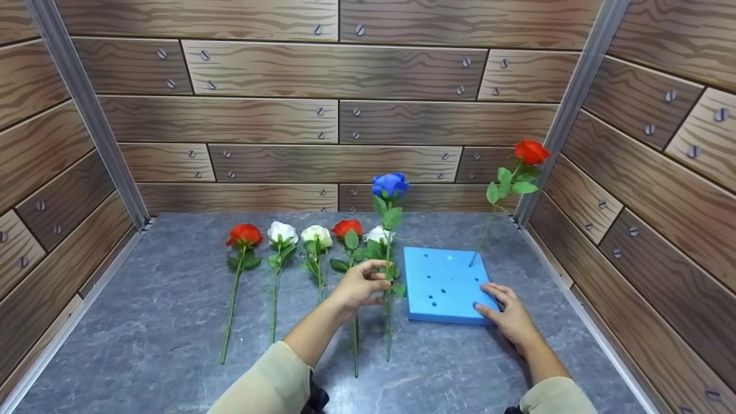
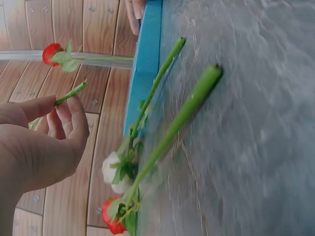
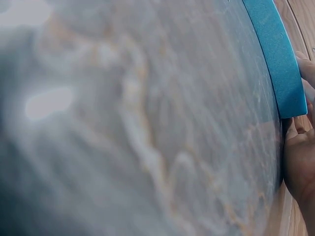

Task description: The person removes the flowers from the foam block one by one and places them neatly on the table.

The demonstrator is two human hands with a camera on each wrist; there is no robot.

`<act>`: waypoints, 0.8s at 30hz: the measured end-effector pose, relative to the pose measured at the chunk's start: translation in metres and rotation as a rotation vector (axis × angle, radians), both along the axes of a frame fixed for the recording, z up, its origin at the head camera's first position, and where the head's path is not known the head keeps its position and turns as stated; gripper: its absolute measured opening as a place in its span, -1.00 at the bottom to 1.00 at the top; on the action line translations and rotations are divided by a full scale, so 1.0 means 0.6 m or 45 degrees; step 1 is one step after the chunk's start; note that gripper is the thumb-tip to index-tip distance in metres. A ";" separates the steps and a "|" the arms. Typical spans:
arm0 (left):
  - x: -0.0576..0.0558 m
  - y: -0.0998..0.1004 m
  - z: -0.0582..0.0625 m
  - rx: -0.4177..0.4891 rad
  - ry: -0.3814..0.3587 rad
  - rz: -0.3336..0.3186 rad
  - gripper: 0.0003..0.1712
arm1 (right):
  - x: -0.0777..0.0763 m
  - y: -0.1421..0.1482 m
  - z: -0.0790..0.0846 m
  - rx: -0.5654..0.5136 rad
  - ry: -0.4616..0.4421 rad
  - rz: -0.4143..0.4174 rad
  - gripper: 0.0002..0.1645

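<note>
My left hand (image 1: 359,287) pinches the green stem of a blue rose (image 1: 390,185) between thumb and fingers, holding it upright above the table. In the left wrist view the cut end of that stem (image 2: 71,93) pokes out past the fingertips. My right hand (image 1: 512,319) rests on the right edge of a light blue block (image 1: 454,299), its thumb and fingers on the top near the front corner. Several small holes dot the block's top. A red rose (image 1: 532,152) stands in the block's back right part, leaning slightly right.
Left of the block, a row of roses lies on the grey marbled table (image 1: 172,287): a red rose (image 1: 244,234), a white rose (image 1: 282,233), another white rose (image 1: 316,236), a second red rose (image 1: 347,228) and a white rose (image 1: 379,234) partly behind the blue one. Wood-patterned walls enclose the table.
</note>
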State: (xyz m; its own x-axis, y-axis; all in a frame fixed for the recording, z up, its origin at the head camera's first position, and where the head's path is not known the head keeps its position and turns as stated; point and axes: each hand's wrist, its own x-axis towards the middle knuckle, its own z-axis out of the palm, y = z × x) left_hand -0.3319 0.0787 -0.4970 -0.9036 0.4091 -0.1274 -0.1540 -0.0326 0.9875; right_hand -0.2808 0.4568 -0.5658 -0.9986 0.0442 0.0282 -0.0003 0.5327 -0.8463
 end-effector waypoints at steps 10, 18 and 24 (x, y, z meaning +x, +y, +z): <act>0.003 -0.033 -0.003 -0.046 0.018 -0.017 -0.42 | 0.002 -0.005 0.001 0.011 0.014 -0.017 -0.15; 0.014 -0.055 -0.002 -0.072 0.019 -0.013 -0.42 | 0.000 -0.003 -0.001 0.013 -0.001 -0.028 -0.15; 0.023 -0.079 -0.010 -0.115 0.017 0.012 -0.41 | -0.001 -0.001 -0.001 0.019 -0.009 -0.027 -0.14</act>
State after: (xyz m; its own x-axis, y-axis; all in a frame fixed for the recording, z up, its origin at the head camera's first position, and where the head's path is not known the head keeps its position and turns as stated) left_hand -0.3182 0.0315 -0.5028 -0.9092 0.3881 -0.1509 -0.1406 0.0551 0.9885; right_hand -0.2816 0.4559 -0.5663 -0.9977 0.0646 0.0216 0.0172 0.5451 -0.8382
